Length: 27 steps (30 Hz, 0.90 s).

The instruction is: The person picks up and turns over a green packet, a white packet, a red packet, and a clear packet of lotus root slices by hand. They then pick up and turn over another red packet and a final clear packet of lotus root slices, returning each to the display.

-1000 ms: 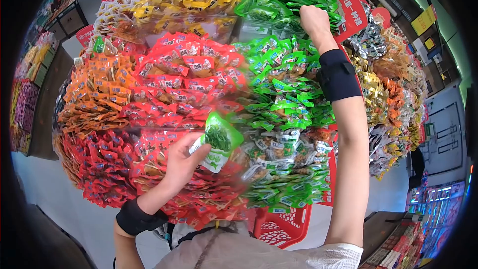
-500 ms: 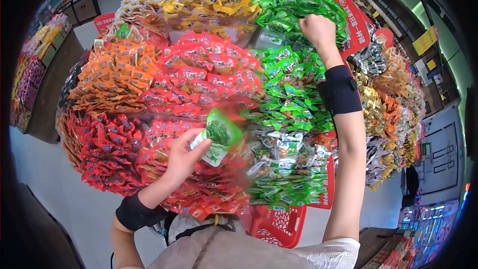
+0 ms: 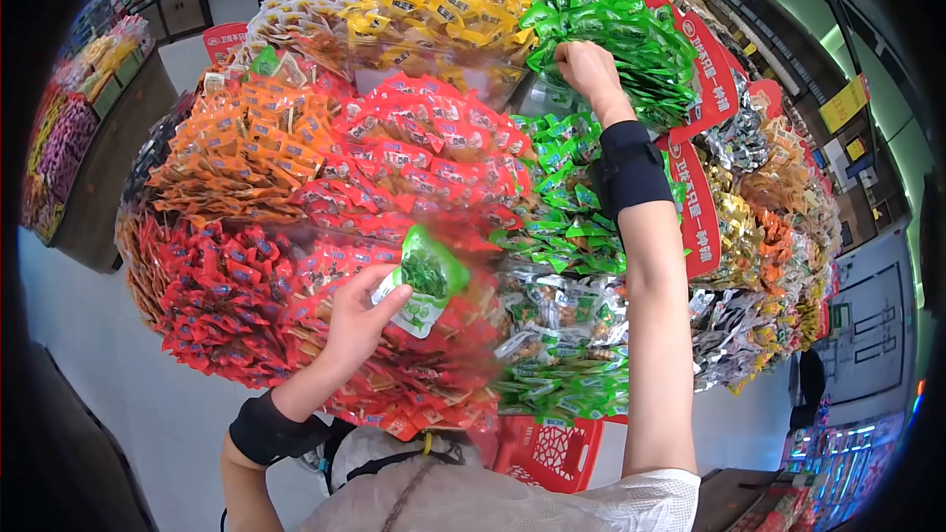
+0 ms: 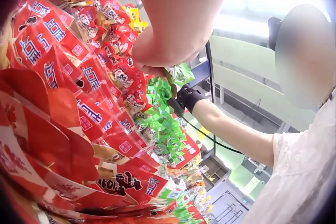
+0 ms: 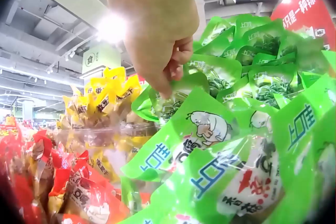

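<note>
In the head view my left hand (image 3: 360, 313) pinches a green and white snack packet (image 3: 424, 281) between thumb and fingers, its leafy picture facing up. This packet hangs over the red packets in the middle of the display. My right hand (image 3: 589, 74) reaches out to the back, at the near left edge of a pile of green packets (image 3: 631, 34). Seen from the right wrist, the thumb and curled fingers of the right hand (image 5: 168, 45) grip the top edge of a green packet (image 5: 176, 100). Fingertips are partly hidden behind the packets.
Yellow packets (image 3: 443, 0) fill the bin left of the green pile. Orange packets (image 3: 246, 143) and red packets (image 3: 227, 286) lie to the left. Red sign boards (image 3: 709, 79) edge the display at right. A red shopping basket (image 3: 552, 448) stands below, near the body.
My right hand has moved left across the green pile to its near left edge and now grips a packet there. The left hand keeps holding its packet. The head view has shifted slightly.
</note>
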Tool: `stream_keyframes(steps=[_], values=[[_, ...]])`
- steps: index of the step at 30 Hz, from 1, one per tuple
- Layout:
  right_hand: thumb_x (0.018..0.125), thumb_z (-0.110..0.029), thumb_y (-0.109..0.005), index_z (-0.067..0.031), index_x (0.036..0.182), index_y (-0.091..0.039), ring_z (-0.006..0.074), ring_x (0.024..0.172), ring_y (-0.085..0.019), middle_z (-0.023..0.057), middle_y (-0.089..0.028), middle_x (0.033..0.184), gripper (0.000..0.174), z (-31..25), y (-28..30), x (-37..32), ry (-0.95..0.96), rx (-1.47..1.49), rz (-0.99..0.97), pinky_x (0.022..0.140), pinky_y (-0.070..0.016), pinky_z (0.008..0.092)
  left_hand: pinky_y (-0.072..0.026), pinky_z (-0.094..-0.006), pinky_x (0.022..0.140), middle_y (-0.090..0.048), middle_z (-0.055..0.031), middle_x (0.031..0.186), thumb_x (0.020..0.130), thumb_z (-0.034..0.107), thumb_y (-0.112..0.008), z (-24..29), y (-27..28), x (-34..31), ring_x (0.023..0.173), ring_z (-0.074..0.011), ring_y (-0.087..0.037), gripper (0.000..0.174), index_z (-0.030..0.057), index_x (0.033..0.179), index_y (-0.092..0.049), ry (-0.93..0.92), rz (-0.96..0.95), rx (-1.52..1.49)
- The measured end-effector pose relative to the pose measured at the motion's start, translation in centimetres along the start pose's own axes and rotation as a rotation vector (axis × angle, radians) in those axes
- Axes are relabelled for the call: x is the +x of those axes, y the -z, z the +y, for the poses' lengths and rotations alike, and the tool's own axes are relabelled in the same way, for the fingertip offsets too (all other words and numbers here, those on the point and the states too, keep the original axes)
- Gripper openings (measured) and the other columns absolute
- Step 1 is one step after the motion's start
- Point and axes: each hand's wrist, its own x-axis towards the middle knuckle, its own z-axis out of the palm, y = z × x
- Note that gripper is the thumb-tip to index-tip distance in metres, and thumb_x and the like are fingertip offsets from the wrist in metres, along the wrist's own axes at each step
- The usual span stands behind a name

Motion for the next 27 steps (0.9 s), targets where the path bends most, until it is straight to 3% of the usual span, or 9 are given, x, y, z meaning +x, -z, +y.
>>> stream_keyframes(steps=[8, 12, 13, 16, 18, 21, 22, 24, 27], values=[[0.069, -0.013, -0.058, -0.0124, 0.080, -0.066, 0.0300, 0.076, -0.061, 0.0130, -0.064, 0.077, 0.014, -0.2, -1.9, 0.7, -0.040, -0.078, -0.103, 0.068, -0.0482, 0.0401, -0.0428, -0.0236, 0.076, -0.060, -0.0038, 0.092, 0.082, 0.006, -0.060, 0.8, 1.1, -0.1, 0.085, -0.0083, -0.055, 0.021, -0.0025, 0.101, -0.057, -0.055, 0.064, -0.008], [0.079, -0.021, -0.058, -0.0090, 0.090, -0.064, 0.0250, 0.073, -0.062, 0.0109, -0.065, 0.080, 0.017, -3.2, 4.4, -0.3, -0.087, 0.220, 0.221, 0.065, -0.0484, 0.0347, -0.0423, -0.0214, 0.071, -0.060, -0.0018, 0.088, 0.082, 0.008, -0.061, 0.9, 1.2, 0.2, 0.077, -0.0060, -0.054, 0.016, -0.0002, 0.096, -0.057, -0.105, 0.078, -0.062], [0.084, -0.019, -0.054, -0.0054, 0.091, -0.063, 0.0146, 0.066, -0.061, 0.0072, -0.065, 0.080, 0.017, -5.1, 6.8, -1.2, -0.107, 0.396, 0.186, 0.059, -0.0468, 0.0268, -0.0431, -0.0213, 0.070, -0.059, -0.0014, 0.086, 0.081, 0.007, -0.062, 1.1, 1.0, 0.3, 0.077, -0.0061, -0.054, 0.015, -0.0002, 0.093, -0.057, -0.112, 0.082, -0.060], [0.086, -0.015, -0.052, -0.0035, 0.094, -0.062, 0.0053, 0.067, -0.057, 0.0018, -0.064, 0.083, 0.017, -11.7, 12.0, -7.2, 0.047, 1.146, -0.047, 0.054, -0.0416, 0.0172, -0.0441, -0.0225, 0.068, -0.059, -0.0021, 0.082, 0.078, 0.006, -0.064, 1.5, 0.1, 0.3, 0.077, -0.0055, -0.054, 0.013, 0.0005, 0.089, -0.060, -0.121, 0.110, 0.116], [0.078, -0.007, -0.060, -0.0054, 0.096, -0.061, 0.0069, 0.073, -0.058, 0.0017, -0.064, 0.087, 0.018, -15.1, 14.0, -11.1, 0.009, 1.128, -0.383, 0.060, -0.0441, 0.0203, -0.0440, -0.0255, 0.062, -0.059, -0.0047, 0.077, 0.075, 0.006, -0.066, 3.0, -1.0, 0.2, 0.070, -0.0110, -0.056, 0.011, 0.0016, 0.083, -0.061, -0.299, 0.094, 0.332], [0.071, -0.008, -0.069, -0.0041, 0.097, -0.061, 0.0106, 0.075, -0.060, 0.0041, -0.065, 0.088, 0.028, -17.6, 13.5, -14.9, 0.170, 1.050, -0.364, 0.066, -0.0447, 0.0236, -0.0431, -0.0293, 0.059, -0.060, -0.0071, 0.075, 0.071, 0.004, -0.068, 3.3, -1.7, 0.2, 0.067, -0.0178, -0.057, 0.011, 0.0024, 0.080, -0.062, -0.573, 0.067, 0.540], [0.072, -0.009, -0.068, -0.0021, 0.093, -0.062, 0.0124, 0.075, -0.060, 0.0053, -0.064, 0.084, 0.023, -18.2, 14.3, -15.3, 0.071, 1.054, -0.479, 0.065, -0.0452, 0.0248, -0.0431, -0.0292, 0.060, -0.060, -0.0070, 0.075, 0.072, 0.004, -0.067, 3.4, -1.9, 0.2, 0.067, -0.0174, -0.057, 0.010, 0.0023, 0.080, -0.062, -0.556, 0.059, 0.534], [0.074, -0.009, -0.067, -0.0002, 0.087, -0.062, 0.0105, 0.070, -0.059, 0.0049, -0.063, 0.078, 0.016, -18.3, 12.8, -16.4, 0.120, 1.037, -0.402, 0.059, -0.0448, 0.0243, -0.0431, -0.0291, 0.060, -0.060, -0.0067, 0.075, 0.072, 0.004, -0.067, 3.3, -2.2, 0.0, 0.068, -0.0166, -0.057, 0.010, 0.0021, 0.080, -0.062, -0.517, 0.041, 0.521], [0.074, -0.020, -0.068, -0.0025, 0.079, -0.063, 0.0144, 0.053, -0.051, 0.0090, -0.058, 0.066, 0.019, -19.0, 12.4, -17.1, -0.115, 1.218, -0.428, 0.050, -0.0388, 0.0297, -0.0411, -0.0256, 0.056, -0.058, -0.0044, 0.069, 0.071, 0.004, -0.067, 3.5, -2.5, -0.2, 0.061, -0.0104, -0.054, 0.009, 0.0012, 0.076, -0.060, -0.465, 0.081, 0.479]])
